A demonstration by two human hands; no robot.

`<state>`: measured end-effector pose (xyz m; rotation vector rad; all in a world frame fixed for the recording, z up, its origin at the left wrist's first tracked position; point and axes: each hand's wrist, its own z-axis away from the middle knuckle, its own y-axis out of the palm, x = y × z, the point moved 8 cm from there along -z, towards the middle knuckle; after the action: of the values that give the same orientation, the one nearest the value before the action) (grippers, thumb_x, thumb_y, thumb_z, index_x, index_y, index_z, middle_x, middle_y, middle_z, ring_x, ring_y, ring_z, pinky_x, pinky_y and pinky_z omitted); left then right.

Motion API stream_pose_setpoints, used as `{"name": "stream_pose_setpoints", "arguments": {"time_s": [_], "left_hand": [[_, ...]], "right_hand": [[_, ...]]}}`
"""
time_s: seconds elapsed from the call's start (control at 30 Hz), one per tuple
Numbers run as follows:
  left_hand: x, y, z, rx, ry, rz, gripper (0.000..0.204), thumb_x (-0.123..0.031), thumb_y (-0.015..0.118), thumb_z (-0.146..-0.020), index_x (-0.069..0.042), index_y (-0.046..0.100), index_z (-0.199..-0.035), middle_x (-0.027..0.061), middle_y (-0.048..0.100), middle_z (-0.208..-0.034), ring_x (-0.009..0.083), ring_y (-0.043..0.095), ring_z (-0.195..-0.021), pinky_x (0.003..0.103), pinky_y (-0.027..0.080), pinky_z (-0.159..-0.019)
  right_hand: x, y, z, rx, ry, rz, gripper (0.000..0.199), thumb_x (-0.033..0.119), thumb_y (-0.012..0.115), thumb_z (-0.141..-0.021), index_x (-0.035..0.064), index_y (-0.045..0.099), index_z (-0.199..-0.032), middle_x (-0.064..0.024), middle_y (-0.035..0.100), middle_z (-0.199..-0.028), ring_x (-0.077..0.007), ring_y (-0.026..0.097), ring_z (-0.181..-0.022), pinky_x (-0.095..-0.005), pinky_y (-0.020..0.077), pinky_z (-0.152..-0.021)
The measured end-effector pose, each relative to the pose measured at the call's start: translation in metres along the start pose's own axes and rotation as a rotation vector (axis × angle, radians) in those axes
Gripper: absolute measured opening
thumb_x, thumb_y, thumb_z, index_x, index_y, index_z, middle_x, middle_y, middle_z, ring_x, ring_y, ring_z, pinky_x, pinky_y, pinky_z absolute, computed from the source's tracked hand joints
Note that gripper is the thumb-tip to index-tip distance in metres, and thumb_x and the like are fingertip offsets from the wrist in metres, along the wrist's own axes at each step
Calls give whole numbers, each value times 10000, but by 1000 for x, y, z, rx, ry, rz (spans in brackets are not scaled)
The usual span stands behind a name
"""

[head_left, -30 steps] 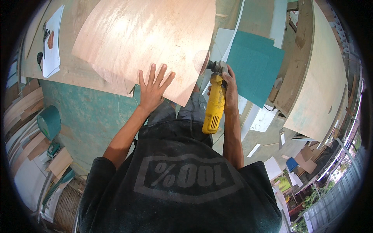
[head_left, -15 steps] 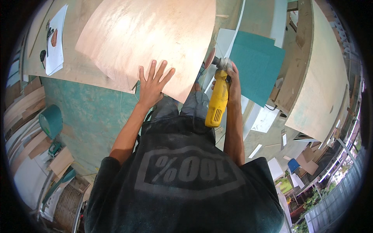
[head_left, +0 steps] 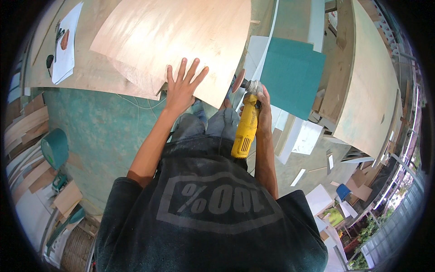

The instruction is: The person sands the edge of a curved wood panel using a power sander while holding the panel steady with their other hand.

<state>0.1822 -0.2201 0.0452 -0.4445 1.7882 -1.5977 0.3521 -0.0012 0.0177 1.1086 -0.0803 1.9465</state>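
Note:
My left hand (head_left: 182,92) lies with spread fingers on the near edge of a thin plywood sheet (head_left: 176,34). The sheet rests on a larger wooden worktop (head_left: 90,75) and juts past its near edge toward me. In my right hand (head_left: 263,105) is a yellow angle grinder (head_left: 247,124), gripped near its grey metal head. A reddish sanding disc (head_left: 239,80) sits on the grinder, close to the right edge of the plywood. Whether the disc touches that edge, I cannot tell. The fingers under the grinder are partly hidden.
White papers (head_left: 65,54) with small dark items lie on the worktop at left. A green board (head_left: 292,77) is on the right, beside a curved wooden panel (head_left: 369,86). Stacked wood strips (head_left: 27,122) and a green drum (head_left: 55,147) stand far left.
The grinder has come a little left and toward me, its disc shifting left with it. My left hand stays on the plywood, slightly further right in view.

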Motion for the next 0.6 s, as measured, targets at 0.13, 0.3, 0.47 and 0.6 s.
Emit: {"name": "stream_pose_setpoints", "arguments": {"time_s": [0.13,0.3,0.47,0.6], "left_hand": [[0,3,1,-36,13,-98,1129,70,754,-738,-380,346,-1690,9,227,-1799,340,180,-1656,746,139,-1264],[-1,7,-1,-25,9,-95,1121,54,750,-763,-382,315,-1700,12,207,-1804,355,178,-1654,759,154,-1252],[0,8,-1,-60,31,-102,1171,14,801,-741,-381,276,-1711,14,175,-1810,364,165,-1654,764,165,-1248],[1,9,1,-74,41,-124,1285,-50,895,-683,-383,220,-1724,13,138,-1817,366,145,-1657,754,162,-1258]], "right_hand": [[-11,3,20,-23,11,-10,782,434,625,-1032,133,273,-1662,-164,665,-1066,-234,735,-692,-356,658,-568],[-23,4,48,4,-4,-31,800,440,619,-1038,139,246,-1678,-163,670,-1040,-238,732,-693,-362,650,-569],[-39,7,64,8,21,-46,803,436,623,-1037,156,240,-1684,-163,672,-1021,-244,729,-688,-372,649,-568],[-49,14,68,9,38,-38,815,432,625,-1034,165,222,-1689,-167,672,-1008,-252,730,-686,-384,649,-569]]}}
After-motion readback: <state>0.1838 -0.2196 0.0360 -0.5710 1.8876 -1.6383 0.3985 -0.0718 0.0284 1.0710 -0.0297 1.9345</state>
